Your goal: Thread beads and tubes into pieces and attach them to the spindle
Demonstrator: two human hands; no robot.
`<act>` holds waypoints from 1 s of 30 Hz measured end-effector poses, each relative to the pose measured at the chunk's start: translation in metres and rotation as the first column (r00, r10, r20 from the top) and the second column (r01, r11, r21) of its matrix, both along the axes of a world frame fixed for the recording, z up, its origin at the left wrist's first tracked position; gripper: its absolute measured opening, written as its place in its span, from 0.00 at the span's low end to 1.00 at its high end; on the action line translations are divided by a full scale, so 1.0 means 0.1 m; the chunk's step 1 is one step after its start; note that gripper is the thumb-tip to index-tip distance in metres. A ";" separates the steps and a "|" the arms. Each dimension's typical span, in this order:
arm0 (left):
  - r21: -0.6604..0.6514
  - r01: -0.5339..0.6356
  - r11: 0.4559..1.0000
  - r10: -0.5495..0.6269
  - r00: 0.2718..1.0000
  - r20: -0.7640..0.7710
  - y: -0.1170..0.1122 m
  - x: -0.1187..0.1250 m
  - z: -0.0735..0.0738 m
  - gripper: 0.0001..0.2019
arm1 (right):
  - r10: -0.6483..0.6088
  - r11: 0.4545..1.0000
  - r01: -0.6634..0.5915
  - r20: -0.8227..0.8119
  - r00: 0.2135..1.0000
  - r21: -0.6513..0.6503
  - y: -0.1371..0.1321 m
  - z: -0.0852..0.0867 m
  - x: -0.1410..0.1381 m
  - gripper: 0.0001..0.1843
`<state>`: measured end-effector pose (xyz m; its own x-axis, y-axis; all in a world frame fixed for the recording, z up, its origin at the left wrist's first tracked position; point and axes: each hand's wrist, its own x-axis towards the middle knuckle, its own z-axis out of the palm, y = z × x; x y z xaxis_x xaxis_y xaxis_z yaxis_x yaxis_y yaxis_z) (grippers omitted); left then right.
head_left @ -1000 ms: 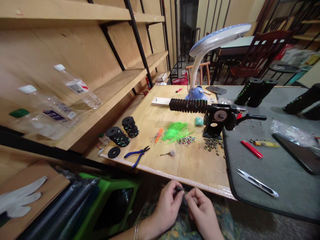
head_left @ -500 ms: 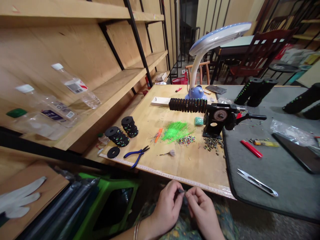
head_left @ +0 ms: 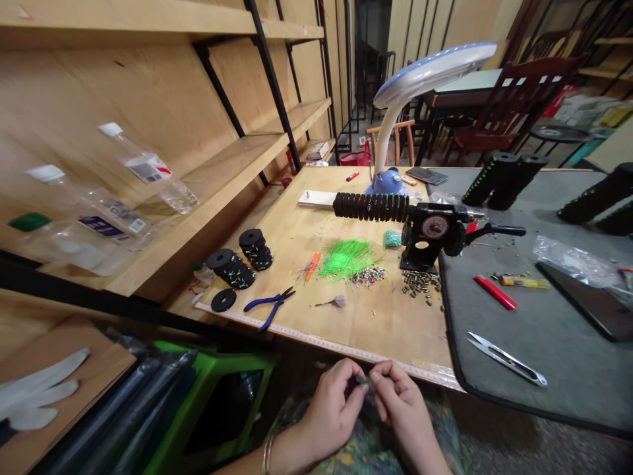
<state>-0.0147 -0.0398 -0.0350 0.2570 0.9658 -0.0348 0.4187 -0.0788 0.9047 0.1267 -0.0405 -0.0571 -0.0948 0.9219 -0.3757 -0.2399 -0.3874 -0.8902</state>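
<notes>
Both of my hands meet over my lap, just below the table's front edge. My left hand [head_left: 333, 409] pinches a small dark piece [head_left: 362, 380] between thumb and forefinger; its kind is too small to tell. My right hand [head_left: 401, 404] is closed beside it, thumb and forefinger pressed together at the same piece. Beyond them on the wooden table lie blue-handled pliers [head_left: 270, 307], a small feathery tuft [head_left: 338, 301], a heap of bright green strands [head_left: 347, 258], multicoloured beads [head_left: 366, 276] and small metal cylinders [head_left: 420, 284].
A black hand-cranked device [head_left: 425, 231] with a ribbed black roll stands under a lamp [head_left: 388, 181]. Stacked black foam discs [head_left: 230, 267] are at the left. On the grey mat [head_left: 494, 310] lie thread snips [head_left: 508, 358] and a red stick [head_left: 495, 292]. Plastic bottles [head_left: 143, 165] rest on the shelf.
My right fingers have shifted slightly to the right, and more of the dark piece shows between the hands. Items on the table have not moved.
</notes>
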 end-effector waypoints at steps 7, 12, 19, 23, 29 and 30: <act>-0.182 0.004 0.983 0.017 0.993 0.115 0.02 0.01 0.02 0.02 | -0.034 0.999 0.034 -0.066 0.997 -0.002 0.02 -0.07 0.06 0.22; -0.231 0.026 0.973 0.018 0.982 0.187 0.05 0.01 0.04 0.02 | -0.031 0.999 0.032 -0.017 0.999 0.034 0.03 0.00 0.05 0.24; -0.224 -0.006 0.975 0.031 0.993 0.111 0.05 0.01 0.03 0.03 | -0.028 0.998 0.025 0.045 0.999 0.061 0.00 0.04 0.02 0.25; -0.205 -0.032 0.978 0.050 0.995 0.083 0.06 0.00 0.03 0.03 | -0.004 0.997 -0.002 0.071 0.997 0.082 -0.03 0.05 0.02 0.25; -0.232 -0.043 0.972 0.084 0.982 0.169 0.07 0.02 0.04 0.02 | 0.015 0.995 -0.021 0.067 0.998 0.102 -0.02 0.00 0.01 0.23; -0.235 -0.051 0.971 0.091 0.982 0.165 0.07 0.03 0.05 0.02 | 0.021 0.994 -0.028 0.064 0.998 0.105 -0.02 0.00 0.01 0.23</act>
